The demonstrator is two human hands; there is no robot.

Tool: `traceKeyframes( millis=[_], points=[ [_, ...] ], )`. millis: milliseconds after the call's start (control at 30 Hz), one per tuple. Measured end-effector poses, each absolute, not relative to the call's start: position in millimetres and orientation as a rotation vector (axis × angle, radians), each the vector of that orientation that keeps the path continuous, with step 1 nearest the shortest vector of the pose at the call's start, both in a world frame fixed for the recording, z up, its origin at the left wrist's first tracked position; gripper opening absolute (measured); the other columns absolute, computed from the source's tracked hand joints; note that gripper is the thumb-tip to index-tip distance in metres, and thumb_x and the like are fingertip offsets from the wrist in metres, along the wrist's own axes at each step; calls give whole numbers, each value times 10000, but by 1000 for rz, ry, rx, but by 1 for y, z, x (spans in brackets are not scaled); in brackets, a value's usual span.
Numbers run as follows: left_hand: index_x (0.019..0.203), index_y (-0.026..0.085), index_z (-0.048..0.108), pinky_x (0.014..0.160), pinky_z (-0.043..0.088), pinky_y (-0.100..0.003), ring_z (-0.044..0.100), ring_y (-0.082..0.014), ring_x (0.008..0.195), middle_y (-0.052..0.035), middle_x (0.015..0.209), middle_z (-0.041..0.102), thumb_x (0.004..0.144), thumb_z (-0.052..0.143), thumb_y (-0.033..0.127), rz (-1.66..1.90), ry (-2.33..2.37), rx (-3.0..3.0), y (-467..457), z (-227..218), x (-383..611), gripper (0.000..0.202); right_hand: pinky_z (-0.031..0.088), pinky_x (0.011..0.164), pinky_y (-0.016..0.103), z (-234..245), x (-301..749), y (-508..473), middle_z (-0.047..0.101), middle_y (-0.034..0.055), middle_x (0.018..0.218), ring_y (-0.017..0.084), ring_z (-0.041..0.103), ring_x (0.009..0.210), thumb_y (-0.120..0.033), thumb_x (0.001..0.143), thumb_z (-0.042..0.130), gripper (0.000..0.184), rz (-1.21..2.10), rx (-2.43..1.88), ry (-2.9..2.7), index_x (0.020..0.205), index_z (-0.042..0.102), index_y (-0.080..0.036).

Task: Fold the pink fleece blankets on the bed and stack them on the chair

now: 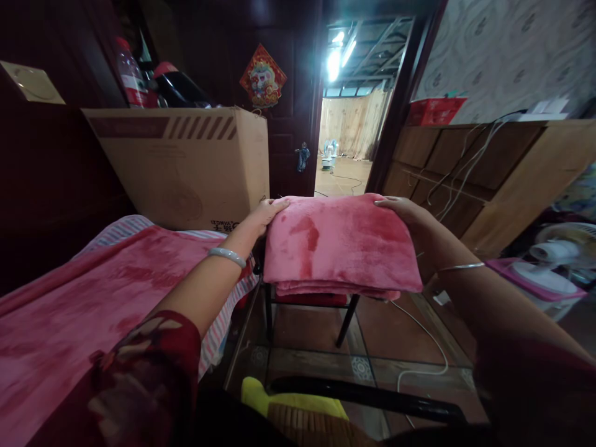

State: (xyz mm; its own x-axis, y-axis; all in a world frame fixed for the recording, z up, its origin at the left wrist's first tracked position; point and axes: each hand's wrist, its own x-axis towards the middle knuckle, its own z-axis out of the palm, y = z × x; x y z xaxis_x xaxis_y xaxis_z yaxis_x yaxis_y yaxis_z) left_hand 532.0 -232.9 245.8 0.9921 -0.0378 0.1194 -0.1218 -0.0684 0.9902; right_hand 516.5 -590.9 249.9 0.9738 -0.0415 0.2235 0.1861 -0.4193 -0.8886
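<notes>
1. The left arm reaches forward from the lower left, nearly straight, a pale bangle [226,255] around its wrist.
2. The right arm comes in from the lower right, angled inward, with a thin bracelet [460,267] at the wrist.
3. The left hand [265,215] grasps the far left corner of the folded pink blanket [342,245]; its thumb lies on top, and the other fingers are mostly hidden.
4. The right hand [406,211] grasps the far right corner, its visible digits nearly closed over the edge; the rest is out of sight.
5. The blanket spans the gap between both hands, its layered near edge toward the wearer.
6. Below the hands, under the blanket, stands a dark-legged chair [347,320]; whether the seat bears the blanket's weight, I cannot tell.
7. Left of the left hand, a pink cover [116,279] lies spread over striped cloth [112,231].
</notes>
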Motion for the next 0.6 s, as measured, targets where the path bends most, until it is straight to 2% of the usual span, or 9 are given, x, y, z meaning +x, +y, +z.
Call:
traceKeyframes(
  millis=[100,167,233,300,367,433,600],
  points=[
    [1032,155,677,882,517,-358,674,-265,1017,-116,1058,739,674,824,445,152,-59,1808,-231,254,529,484,534,951,419,258,513,-593,743,157,1154,305,700,1038,-366,884,650,444,-351,-2183,24,1242,693,-107],
    [1154,145,658,990,483,-400,627,-319,1184,-173,1231,696,736,777,441,278,-56,1968,-234,261,525,526,489,1039,460,266,509,-589,722,156,1226,338,659,1160,-412,907,624,445,-524,-2373,14,1240,713,-130],
    [1260,136,631,1113,392,-461,534,-363,1330,-213,1371,619,795,719,458,450,-157,2153,-243,267,516,572,440,1104,497,274,503,-579,684,154,1313,358,594,1271,-481,948,561,483,-698,-2512,-149,1276,707,-158],
    [1356,158,592,1191,269,-539,426,-392,1427,-212,1476,540,842,663,495,618,-369,2344,-257,270,503,619,393,1145,540,276,497,-562,602,134,1443,367,509,1368,-551,971,509,551,-838,-2582,-397,1369,652,-198],
    [1435,218,542,1209,175,-616,344,-411,1475,-183,1543,481,860,630,559,710,-608,2505,-273,265,489,674,340,1166,600,271,491,-543,506,99,1546,379,431,1431,-607,972,487,610,-894,-2651,-602,1461,568,-251],
    [1478,247,504,1200,147,-660,318,-427,1485,-178,1567,456,858,616,617,682,-765,2631,-286,256,477,731,313,1167,640,258,487,-527,470,77,1577,379,411,1448,-637,974,466,636,-838,-2744,-722,1510,503,-297],
    [1521,194,459,1179,162,-693,314,-457,1482,-237,1571,427,893,552,661,688,-820,2780,-295,233,466,789,331,1165,616,232,486,-520,477,88,1570,351,429,1447,-627,997,420,641,-759,-2819,-784,1548,446,-301]
  ],
)
